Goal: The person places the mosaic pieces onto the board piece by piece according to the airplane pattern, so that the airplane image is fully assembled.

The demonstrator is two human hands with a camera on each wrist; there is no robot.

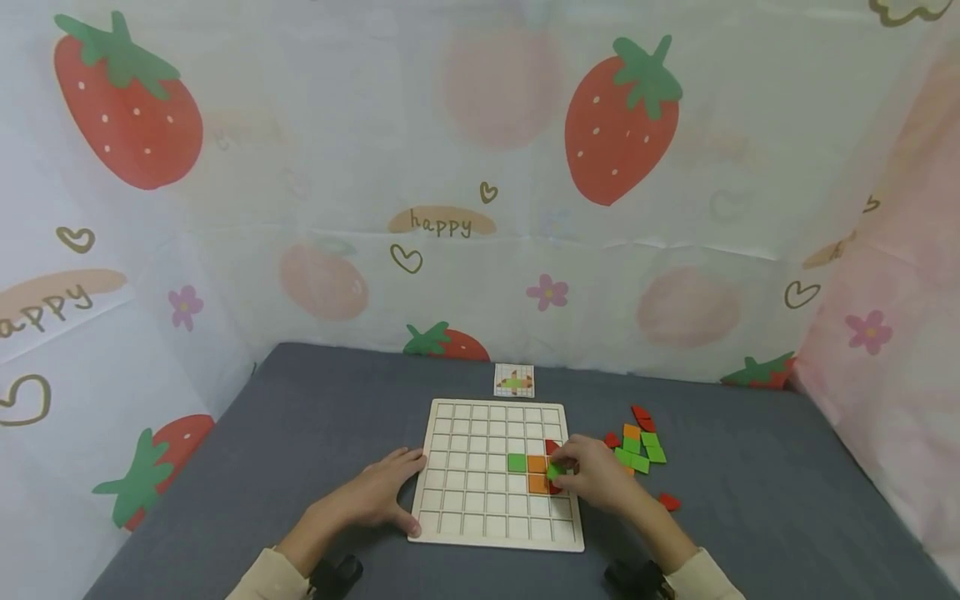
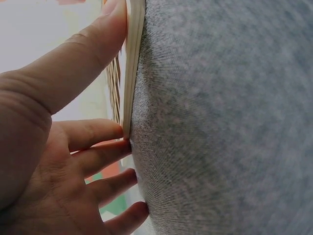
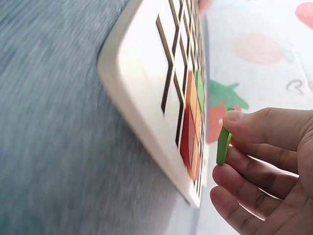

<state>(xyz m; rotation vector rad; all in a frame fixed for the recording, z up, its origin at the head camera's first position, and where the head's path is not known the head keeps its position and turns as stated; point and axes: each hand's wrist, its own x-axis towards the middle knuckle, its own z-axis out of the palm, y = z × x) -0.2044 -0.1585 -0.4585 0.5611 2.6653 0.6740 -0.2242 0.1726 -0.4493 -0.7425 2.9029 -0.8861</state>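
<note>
A pale wooden grid board point(image 1: 474, 502) lies flat on the table. My left hand point(image 1: 377, 490) rests along its left edge, with the thumb at the near corner and the fingers stretched out, fingertips at the board's side in the left wrist view. My right hand point(image 1: 600, 475) pinches a green tile point(image 3: 223, 147) between thumb and fingers, over the board's right side. Set in the grid near it are a green square point(image 1: 517, 462), two orange squares point(image 1: 537, 483) and red pieces point(image 1: 551, 447), partly hidden by the right hand in the head view.
Right of the board lies a loose group of green tiles point(image 1: 656, 454), orange tiles point(image 1: 632, 432) and red pieces point(image 1: 642, 417). One red piece point(image 1: 670, 502) lies nearer, by the right forearm. Behind the board is a small pattern card point(image 1: 513, 381). A strawberry-print curtain point(image 1: 450, 283) stands behind the table.
</note>
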